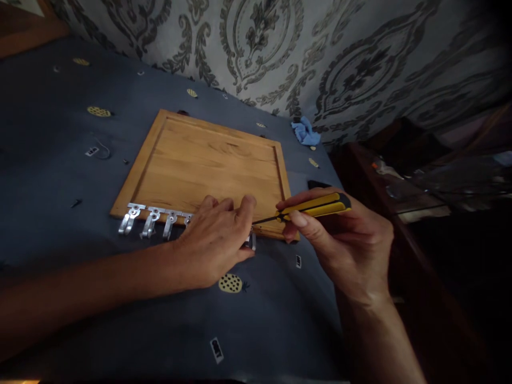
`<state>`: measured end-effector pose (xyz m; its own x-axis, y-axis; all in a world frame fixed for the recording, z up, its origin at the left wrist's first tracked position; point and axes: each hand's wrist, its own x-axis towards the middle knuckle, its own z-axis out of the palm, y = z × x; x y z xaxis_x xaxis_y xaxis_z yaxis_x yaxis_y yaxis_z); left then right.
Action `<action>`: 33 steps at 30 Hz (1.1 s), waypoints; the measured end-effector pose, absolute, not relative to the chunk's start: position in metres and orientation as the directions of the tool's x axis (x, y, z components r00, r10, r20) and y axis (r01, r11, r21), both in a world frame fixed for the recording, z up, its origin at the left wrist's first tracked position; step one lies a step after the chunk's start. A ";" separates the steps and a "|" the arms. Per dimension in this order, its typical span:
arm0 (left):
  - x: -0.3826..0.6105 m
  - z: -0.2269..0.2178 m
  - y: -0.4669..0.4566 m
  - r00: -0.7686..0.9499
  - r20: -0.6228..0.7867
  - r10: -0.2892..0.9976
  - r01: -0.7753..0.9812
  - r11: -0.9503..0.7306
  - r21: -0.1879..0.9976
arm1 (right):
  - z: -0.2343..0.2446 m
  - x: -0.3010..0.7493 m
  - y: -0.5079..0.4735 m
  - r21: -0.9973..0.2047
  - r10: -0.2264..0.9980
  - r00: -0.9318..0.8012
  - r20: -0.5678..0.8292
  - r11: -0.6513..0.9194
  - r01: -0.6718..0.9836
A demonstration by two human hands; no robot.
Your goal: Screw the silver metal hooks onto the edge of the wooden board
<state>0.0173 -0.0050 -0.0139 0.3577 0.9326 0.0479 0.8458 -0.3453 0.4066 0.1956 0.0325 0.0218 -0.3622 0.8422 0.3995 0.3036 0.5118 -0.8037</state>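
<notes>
Here, lying flat on the pineapple-print cloth [160, 330]: a framed wooden panel [212, 160], probably stiff and rather light, best taken by its raised side rims. Along its near edge, a row of metal hooks [152, 221], seemingly hard, smooth and slippery. Bent over this row, the left hand [212, 240]; pinching or only pressing, impossible to tell. In the right hand [352, 245], a yellow-and-black screwdriver [316, 207], pinched by its handle, probably light, pointing towards the row's right part.
</notes>
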 end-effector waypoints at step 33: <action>0.018 -0.005 -0.003 0.351 -0.028 0.936 0.867 -0.314 0.387 | -0.003 0.187 0.018 -0.707 0.765 -0.001 0.644 0.595 0.382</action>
<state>0.0184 -0.0034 -0.0051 0.3515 0.9358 -0.0284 0.8669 -0.3138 0.3873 0.1868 0.0177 -0.0030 -0.0005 0.7654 0.6435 0.3821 0.5949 -0.7072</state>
